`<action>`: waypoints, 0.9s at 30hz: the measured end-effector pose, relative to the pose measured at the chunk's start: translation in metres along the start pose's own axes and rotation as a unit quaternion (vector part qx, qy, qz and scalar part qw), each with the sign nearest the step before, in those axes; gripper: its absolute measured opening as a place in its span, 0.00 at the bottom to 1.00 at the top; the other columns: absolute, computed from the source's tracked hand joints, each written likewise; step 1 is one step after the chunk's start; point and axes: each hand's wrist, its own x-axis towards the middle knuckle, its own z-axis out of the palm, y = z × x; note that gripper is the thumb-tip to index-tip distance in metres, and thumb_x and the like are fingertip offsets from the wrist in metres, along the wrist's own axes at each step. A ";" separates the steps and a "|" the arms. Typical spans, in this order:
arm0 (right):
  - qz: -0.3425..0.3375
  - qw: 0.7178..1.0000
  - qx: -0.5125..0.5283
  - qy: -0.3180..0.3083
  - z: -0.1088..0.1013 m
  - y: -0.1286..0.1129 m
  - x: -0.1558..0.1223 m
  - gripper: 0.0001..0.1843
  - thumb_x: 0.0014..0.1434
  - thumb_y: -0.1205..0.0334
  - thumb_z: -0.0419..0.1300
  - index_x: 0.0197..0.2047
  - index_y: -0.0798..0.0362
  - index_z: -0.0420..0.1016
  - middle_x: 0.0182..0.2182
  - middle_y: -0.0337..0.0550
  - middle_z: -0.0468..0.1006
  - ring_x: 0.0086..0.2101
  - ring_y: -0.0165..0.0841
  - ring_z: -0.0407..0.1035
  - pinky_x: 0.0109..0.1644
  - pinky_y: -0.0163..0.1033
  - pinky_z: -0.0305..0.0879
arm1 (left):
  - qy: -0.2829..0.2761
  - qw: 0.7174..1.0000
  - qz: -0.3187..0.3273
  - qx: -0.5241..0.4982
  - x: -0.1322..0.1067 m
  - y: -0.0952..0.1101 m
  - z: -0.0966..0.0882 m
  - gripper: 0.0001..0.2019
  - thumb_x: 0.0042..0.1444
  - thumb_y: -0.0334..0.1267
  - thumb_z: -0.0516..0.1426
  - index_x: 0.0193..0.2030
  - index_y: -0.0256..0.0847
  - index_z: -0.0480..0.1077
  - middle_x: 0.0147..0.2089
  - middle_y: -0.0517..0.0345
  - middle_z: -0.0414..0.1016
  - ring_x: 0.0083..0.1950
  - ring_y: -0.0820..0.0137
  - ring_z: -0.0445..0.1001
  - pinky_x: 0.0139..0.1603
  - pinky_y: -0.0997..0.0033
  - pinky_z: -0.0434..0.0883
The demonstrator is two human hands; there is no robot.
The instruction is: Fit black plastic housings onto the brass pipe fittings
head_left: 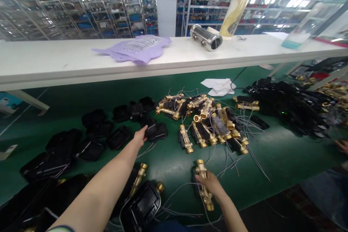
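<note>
The right hand [210,185] is gripping a brass pipe [201,169] on the mat [174,166], likely heavy and hard, best held mid-body, while the left hand [140,137] is touching a light cover [157,132], grip unclear.

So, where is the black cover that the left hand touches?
Head view, left of centre: the black cover lies on the green mat, touched by the left hand, left of the brass fittings pile.

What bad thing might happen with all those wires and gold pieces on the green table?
The thin wires spread around the pile may snag the brass fitting under the right hand and drag parts. The left hand, reaching far for a black cover, might knock neighbouring covers.
</note>
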 end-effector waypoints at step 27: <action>-0.054 0.896 0.424 0.124 0.079 -0.123 -0.057 0.22 0.45 0.42 0.60 0.24 0.54 0.64 0.18 0.36 0.69 0.20 0.28 0.62 0.24 0.33 0.58 | -0.160 0.871 0.399 0.239 -0.213 -0.064 -0.061 0.30 0.43 0.35 0.58 0.56 0.41 0.58 0.46 0.55 0.71 0.35 0.70 0.73 0.39 0.69 0.70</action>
